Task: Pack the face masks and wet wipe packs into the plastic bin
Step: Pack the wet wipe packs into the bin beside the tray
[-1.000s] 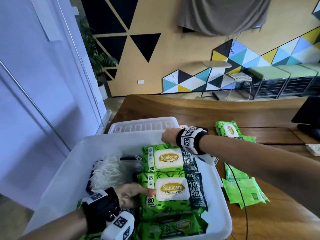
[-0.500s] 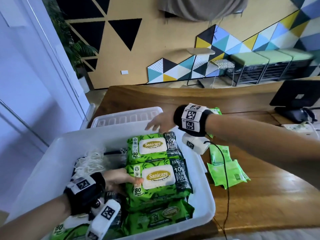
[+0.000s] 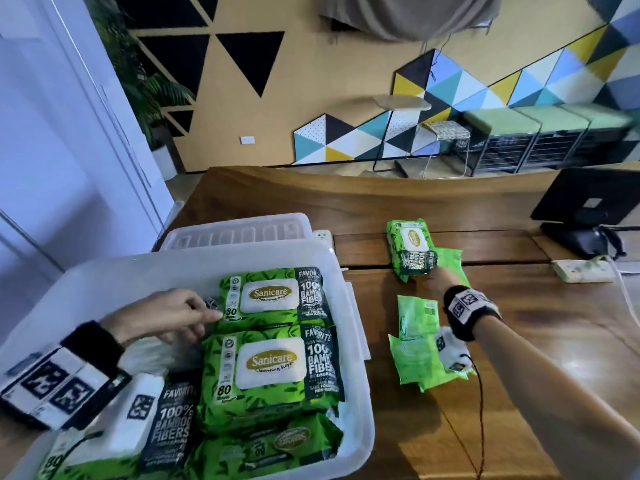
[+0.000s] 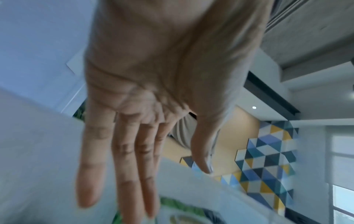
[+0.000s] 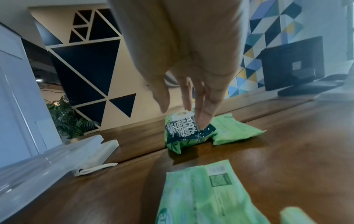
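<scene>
- On the wooden table (image 3: 450, 427), right of the plastic bin (image 3: 356, 344), one large wet wipe pack (image 3: 410, 249) is lying flat, and the right hand (image 5: 191, 63) is stretched out to it, fingers (image 5: 204, 119) loosely extended, tips at its dark near end; nothing is gripped yet.
- Left hand (image 3: 166, 315): held inside the bin, fingers nearly straight in the wrist view, fingertips at the left edge of the farthest pack (image 3: 273, 296); nothing is held.
- Handling advice, as a judgement: the soft pack is best pinched across its short end or scooped from below, lifted flat, and laid label-up in the bin; the left hand should be kept clear of the landing spot.
- Large packs in the bin, counted: four visible, namely three in the right-hand column and one at the near left, partly hidden by the wrist camera.
- Large packs on the table: one.
- Small pale-green sachets (image 3: 419, 344) on the table: at least three, overlapping; one more (image 5: 237, 130) is partly under the large pack. An exact count cannot be given.
- Face masks (image 3: 149, 355): a white heap under the left forearm; number cannot be told.
- Bin lid (image 3: 239, 232): one, behind the bin.
</scene>
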